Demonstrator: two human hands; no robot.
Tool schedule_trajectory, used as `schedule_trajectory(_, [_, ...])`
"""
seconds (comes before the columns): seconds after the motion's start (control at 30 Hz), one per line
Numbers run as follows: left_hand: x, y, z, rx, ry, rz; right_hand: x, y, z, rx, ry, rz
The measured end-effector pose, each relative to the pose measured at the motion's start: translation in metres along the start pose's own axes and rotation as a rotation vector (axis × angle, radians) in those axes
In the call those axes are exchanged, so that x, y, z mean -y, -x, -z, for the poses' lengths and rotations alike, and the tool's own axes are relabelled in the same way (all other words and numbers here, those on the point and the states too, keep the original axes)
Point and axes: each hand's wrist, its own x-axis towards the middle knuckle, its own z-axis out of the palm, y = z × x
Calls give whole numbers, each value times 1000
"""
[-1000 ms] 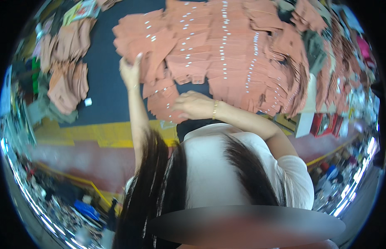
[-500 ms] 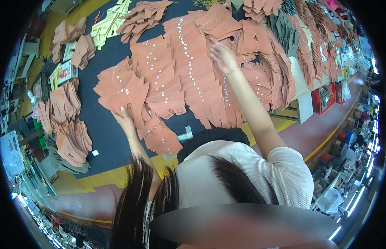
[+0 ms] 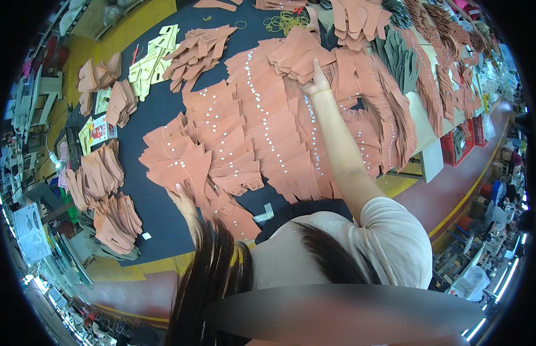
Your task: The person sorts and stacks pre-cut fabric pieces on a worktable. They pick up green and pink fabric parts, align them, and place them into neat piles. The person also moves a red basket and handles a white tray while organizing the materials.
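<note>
My right hand [image 3: 317, 83] grips the near edge of a bundle of terracotta leather-like cut pieces [image 3: 296, 53], tied with a thin yellow band. Its thumb lies on top, and the other fingers are partly hidden under the bundle. My left hand [image 3: 185, 203] is closed on the near edge of a second banded bundle [image 3: 178, 158], with its thumb up and its fingers partly covered. Between the bundles spread long overlapping rows of the same pieces [image 3: 268, 121], dotted with small white tags. A smaller stack [image 3: 236, 216] lies beside my left hand.
The dark tabletop [image 3: 164, 230] carries more terracotta stacks [image 3: 109, 225] at left. Pale yellow pieces [image 3: 154, 63] and loose yellow bands [image 3: 286, 23] lie farther back. Dark green pieces [image 3: 395, 60] are at right. Red crates [image 3: 461, 144] stand beyond the table's right edge.
My right hand, open above the pieces before, has closed on the near edge of the banded bundle. My left hand stays at its bundle. The whole view has shifted slightly.
</note>
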Motion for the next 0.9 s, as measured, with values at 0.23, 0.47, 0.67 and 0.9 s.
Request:
schedule_trajectory(0.23, [3, -3, 5, 65, 52, -6, 5, -16, -3, -119, 4, -35])
schedule_trajectory(0.47, [-8, 2, 1, 4, 76, 77, 13, -1, -22, -164, -157, -55])
schedule_trajectory(0.67, [6, 1, 1, 13, 174, 118, 35, -1, -29, -173, -362, -208])
schedule_trajectory(0.9, [7, -3, 2, 56, 218, 127, 26, -3, -22, -201, -290, -103])
